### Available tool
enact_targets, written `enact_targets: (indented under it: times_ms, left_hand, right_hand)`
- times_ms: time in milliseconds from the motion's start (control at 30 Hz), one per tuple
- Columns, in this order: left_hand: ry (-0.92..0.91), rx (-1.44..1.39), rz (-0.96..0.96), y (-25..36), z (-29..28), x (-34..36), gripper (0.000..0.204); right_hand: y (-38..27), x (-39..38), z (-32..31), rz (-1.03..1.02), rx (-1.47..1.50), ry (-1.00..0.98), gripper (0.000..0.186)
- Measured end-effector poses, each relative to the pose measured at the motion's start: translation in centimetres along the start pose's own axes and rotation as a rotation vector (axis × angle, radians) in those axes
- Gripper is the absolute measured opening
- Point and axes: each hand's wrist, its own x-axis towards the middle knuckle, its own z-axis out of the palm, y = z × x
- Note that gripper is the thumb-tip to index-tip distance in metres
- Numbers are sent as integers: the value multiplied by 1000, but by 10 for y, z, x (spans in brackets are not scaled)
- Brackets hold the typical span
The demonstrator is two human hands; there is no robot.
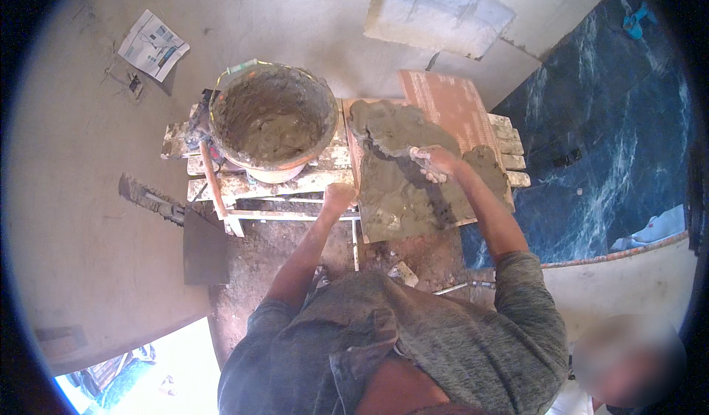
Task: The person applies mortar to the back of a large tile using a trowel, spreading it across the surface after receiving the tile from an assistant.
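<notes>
Wet grey mortar (399, 204) covers most of a reddish-brown tile (352, 131) lying on a wooden bench. My right hand (437, 162) is closed above the mortar, around what looks like the handle of a trowel; its blade is buried or coated with mortar and cannot be made out clearly. A thick mound of mortar (391, 123) rises just left of that hand. My left hand (340, 197) is closed at the tile's left edge and seems to grip it, its fingertips hidden. Left of the tile stands a round bucket (329, 131) with mortar inside.
Another reddish tile (450, 108) lies at the back right. The plank bench (317, 182) has an orange-handled tool (213, 179) at its left. Dark blue marbled tiles (583, 156) cover the right side. Paper (153, 46) hangs on the wall. Another person (628, 363) is at lower right.
</notes>
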Motion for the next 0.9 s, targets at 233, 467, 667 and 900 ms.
enact_targets:
  times_ms: [233, 467, 667, 900]
  left_hand:
    - [-9, -126, -35, 6, 1, -4, 11]
    - [-51, -49, 73, -14, -3, 11, 12]
    - [-35, -144, 17, 1, 5, -1, 12]
    - [-1, -162, 3, 3, 6, -5, 11]
  right_hand:
    - [15, -16, 15, -39, -35, -3, 36]
    - [14, -45, 39, -91, -269, 65, 53]
    - [21, -49, 31, -339, -675, 284, 45]
    - [5, -23, 40, -435, -693, 517, 44]
